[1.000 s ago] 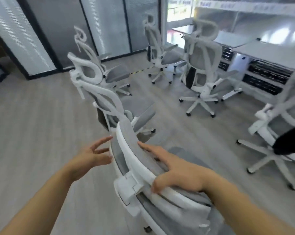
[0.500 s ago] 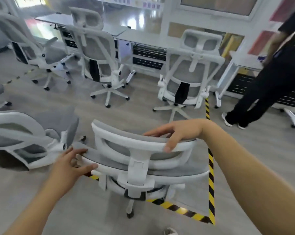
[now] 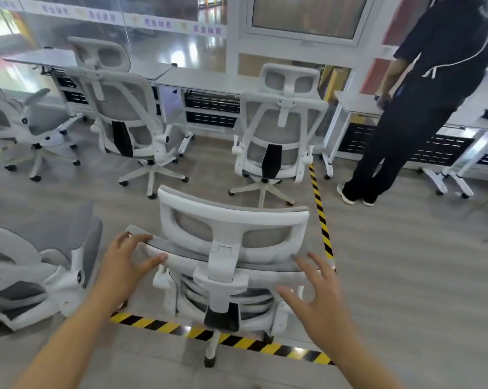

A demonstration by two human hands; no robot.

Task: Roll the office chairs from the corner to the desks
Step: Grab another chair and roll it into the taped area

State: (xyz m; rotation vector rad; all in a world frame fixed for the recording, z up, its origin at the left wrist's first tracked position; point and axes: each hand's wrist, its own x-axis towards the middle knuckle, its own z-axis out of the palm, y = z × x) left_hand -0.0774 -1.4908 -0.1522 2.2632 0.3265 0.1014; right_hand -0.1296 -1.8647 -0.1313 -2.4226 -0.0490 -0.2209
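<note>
Grey wood floor [image 3: 405, 262] — glass partition [image 3: 167, 46]

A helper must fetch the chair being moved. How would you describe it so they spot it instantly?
Find the desks along the glass wall, then the yellow-black floor tape in front of them. The chair stands over that tape, nearest the camera. Unlike the other chairs, the left hand grips its backrest.

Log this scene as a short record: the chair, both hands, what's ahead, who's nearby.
chair: white frame, grey mesh, back to camera, over striped floor tape
left hand: grips backrest's top left corner
right hand: open, spread, beside backrest's right end; contact unclear
ahead: second chair and third chair at desks
nearby: person in dark clothes, standing
</note>
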